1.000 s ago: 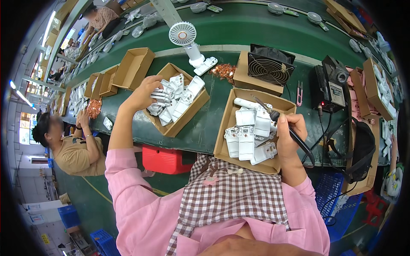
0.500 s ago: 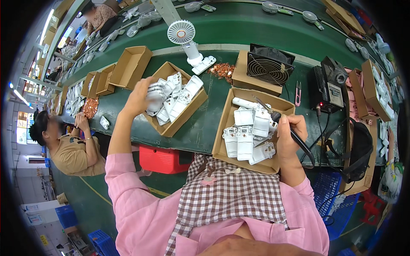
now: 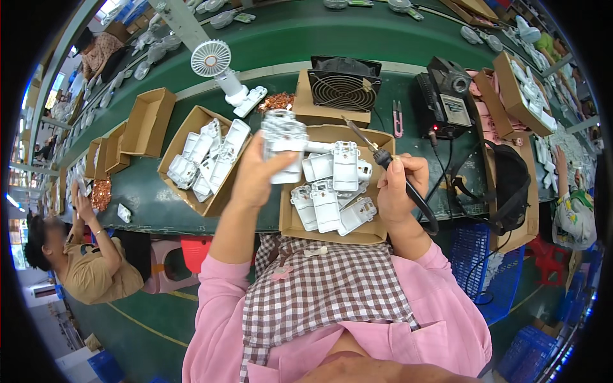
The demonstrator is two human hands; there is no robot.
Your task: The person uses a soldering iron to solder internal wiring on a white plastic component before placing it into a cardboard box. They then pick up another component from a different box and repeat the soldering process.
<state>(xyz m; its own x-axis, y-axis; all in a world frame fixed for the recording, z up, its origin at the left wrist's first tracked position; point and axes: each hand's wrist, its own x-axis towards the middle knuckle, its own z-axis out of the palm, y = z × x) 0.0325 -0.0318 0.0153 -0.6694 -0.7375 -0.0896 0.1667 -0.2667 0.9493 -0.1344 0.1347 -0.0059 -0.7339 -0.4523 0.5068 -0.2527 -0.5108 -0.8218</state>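
My left hand [image 3: 258, 169] is closed on a white plastic casing [image 3: 285, 137], blurred by motion, above the left edge of the near cardboard box [image 3: 287, 214]. In that box lie several white plastic casings [image 3: 327, 203]. My right hand [image 3: 402, 188] grips a soldering iron [image 3: 383, 156] by its black handle; its metal tip points up and left over the far side of the box. A second cardboard box [image 3: 214, 203], to the left, holds several more white casings [image 3: 204, 150].
Behind the boxes stand a small white fan [image 3: 214, 60], a heap of copper-coloured bits [image 3: 278, 101] and a black fan [image 3: 345, 86] on cardboard. To the right are pink snips [image 3: 398, 120], a black soldering station [image 3: 444, 108] and a black bag [image 3: 511, 185]. A co-worker [image 3: 96, 255] sits at left.
My left hand has moved right from the left box to above the near box, carrying a white casing. My right hand still holds the soldering iron. The whole view has shifted.
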